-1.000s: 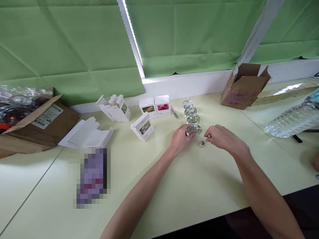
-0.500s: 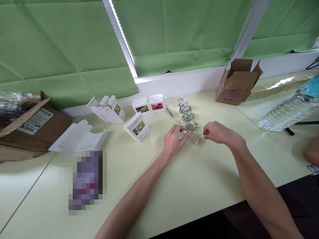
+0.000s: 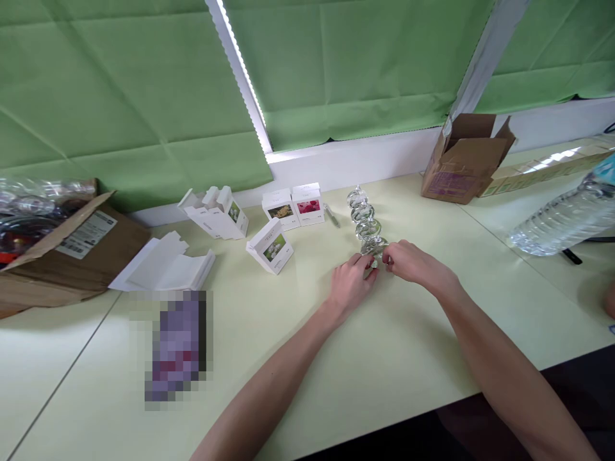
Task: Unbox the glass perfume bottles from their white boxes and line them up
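Note:
A clear glass spiral ornament (image 3: pixel 364 221) lies on the pale green table (image 3: pixel 384 358), running away from me. Both my hands meet at its near end. My left hand (image 3: pixel 350 285) has its fingers curled in a pinch on a small silver cap (image 3: pixel 374 263) just in front of the ornament's base. My right hand (image 3: pixel 414 266) is closed, its fingertips pressed together right beside the cap and touching the left fingertips; what it pinches is hidden.
Small white boxes with flower pictures (image 3: pixel 293 208) stand behind my left hand, one (image 3: pixel 271 246) tilted nearer. Flat white cartons (image 3: pixel 166 266) lie left, a torn brown cardboard box (image 3: pixel 72 250) far left. An open cardboard box (image 3: pixel 464 160) and a lying water bottle (image 3: pixel 562 221) are at right.
My left hand let go of the ornament's base, opened, then closed in on the small silver cap that lay on the table. My right hand moved left to meet it.

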A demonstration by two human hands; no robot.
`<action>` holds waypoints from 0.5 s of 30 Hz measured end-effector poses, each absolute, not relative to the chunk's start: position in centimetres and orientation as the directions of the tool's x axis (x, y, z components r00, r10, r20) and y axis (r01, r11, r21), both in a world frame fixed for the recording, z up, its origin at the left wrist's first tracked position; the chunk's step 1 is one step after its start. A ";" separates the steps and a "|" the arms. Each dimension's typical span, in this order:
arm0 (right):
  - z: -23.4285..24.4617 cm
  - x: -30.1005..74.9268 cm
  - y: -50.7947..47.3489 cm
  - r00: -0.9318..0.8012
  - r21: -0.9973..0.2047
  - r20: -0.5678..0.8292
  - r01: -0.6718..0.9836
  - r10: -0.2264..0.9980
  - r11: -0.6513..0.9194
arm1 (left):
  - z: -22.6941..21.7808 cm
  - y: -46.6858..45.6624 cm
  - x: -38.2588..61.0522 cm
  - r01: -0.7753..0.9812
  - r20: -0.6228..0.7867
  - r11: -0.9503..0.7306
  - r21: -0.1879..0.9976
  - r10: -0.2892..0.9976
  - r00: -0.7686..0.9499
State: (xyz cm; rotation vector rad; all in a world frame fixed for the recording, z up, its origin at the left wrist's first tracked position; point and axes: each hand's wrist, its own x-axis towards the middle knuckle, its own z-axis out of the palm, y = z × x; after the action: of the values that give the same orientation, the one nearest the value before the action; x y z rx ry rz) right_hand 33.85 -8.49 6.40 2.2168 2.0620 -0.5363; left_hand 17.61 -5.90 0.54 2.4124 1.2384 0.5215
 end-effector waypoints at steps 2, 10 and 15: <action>6.3 33.7 -8.5 0.025 -0.180 -0.289 0.980 0.957 -0.080 | 0.4 -5.7 17.5 0.686 0.157 -0.548 0.479 0.822 0.547; 5.9 33.8 -8.2 -0.038 -0.194 -0.261 0.981 0.965 -0.014 | 0.0 -5.7 17.4 0.674 0.178 -0.598 0.433 0.790 0.587; 5.5 33.7 -7.9 -0.046 -0.184 -0.231 0.983 0.972 0.003 | 0.0 -5.4 17.4 0.681 0.180 -0.605 0.414 0.787 0.590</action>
State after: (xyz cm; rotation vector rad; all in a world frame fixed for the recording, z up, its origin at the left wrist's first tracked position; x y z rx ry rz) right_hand 33.69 -7.92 5.51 2.1433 2.1980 -0.4607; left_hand 17.37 -5.36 0.01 2.5203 1.1984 0.5020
